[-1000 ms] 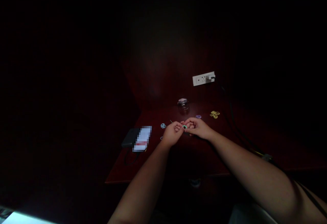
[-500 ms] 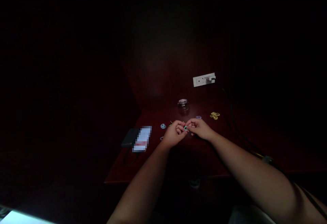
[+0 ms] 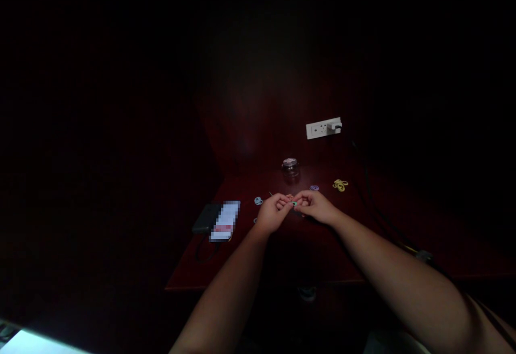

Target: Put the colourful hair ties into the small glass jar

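My left hand [image 3: 274,213] and my right hand [image 3: 316,206] meet over a dark red table [image 3: 290,257], fingertips pinched together. Between them sits a small green ring-like band [image 3: 294,203], gripped by both hands. A thin stick [image 3: 271,195] pokes out just behind my left hand; which fingers hold it is too dark to tell. More small bands lie on the table: a light blue one [image 3: 258,200] left of my hands, a purple one [image 3: 314,188] behind my right hand, and a yellow heap [image 3: 340,185] further right.
A small glass jar [image 3: 289,167] stands behind my hands. A dark flat device [image 3: 205,218] and a white card [image 3: 224,221] lie at the table's left. A white wall socket [image 3: 323,127] has a plug in it, and a cable [image 3: 387,225] runs down the right side. The surroundings are very dark.
Both hands stayed pinched on the green band at the same spot, with only small finger shifts. The view moved slightly.
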Motion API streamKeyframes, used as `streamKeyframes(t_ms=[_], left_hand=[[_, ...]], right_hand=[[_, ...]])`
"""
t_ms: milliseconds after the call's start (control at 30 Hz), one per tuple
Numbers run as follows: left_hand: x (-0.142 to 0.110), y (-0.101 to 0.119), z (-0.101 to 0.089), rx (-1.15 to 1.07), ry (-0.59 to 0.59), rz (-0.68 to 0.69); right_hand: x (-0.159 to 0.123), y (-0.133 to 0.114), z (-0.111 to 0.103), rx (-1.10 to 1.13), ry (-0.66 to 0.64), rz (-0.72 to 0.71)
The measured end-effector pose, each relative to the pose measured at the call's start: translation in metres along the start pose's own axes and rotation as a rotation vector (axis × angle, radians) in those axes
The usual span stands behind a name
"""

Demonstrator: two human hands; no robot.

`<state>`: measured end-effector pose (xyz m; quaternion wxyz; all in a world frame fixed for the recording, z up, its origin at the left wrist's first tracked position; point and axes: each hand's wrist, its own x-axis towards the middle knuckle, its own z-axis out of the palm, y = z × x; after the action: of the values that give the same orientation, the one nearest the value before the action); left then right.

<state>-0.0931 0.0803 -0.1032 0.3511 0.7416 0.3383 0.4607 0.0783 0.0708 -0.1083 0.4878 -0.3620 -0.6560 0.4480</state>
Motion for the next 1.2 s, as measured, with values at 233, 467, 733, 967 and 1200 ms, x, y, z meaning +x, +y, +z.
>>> streamKeyframes(t_ms=[233,467,733,967,1200], left_hand=[[0.0004,0.0026,-0.0007,0.037,-0.008,-0.043],[0.0013,0.0024,-0.0001,0.014,0.012,-0.046],[-0.0007,0.0052,0.0005,0.01,0.002,-0.04],[-0.0015,0.001,0.0036,0.024,0.007,-0.049],[0.0005,-0.0009,0.0022,0.075,-0.027,-0.034]], right_hand=[[0.0007,0.0022,-0.0031,-0.129,0.049,0.009],[-0.0008,0.0026,-0.0022,-0.162,0.016,-0.056],[-0.0019,-0.0021,-0.0032,-0.217,0.049,-0.065],[-0.0034,-0.0017,-0.0068,-0.254,0.039,-0.048],[-0.003,-0.0006,-0.0089,-0.303,0.037,-0.081]])
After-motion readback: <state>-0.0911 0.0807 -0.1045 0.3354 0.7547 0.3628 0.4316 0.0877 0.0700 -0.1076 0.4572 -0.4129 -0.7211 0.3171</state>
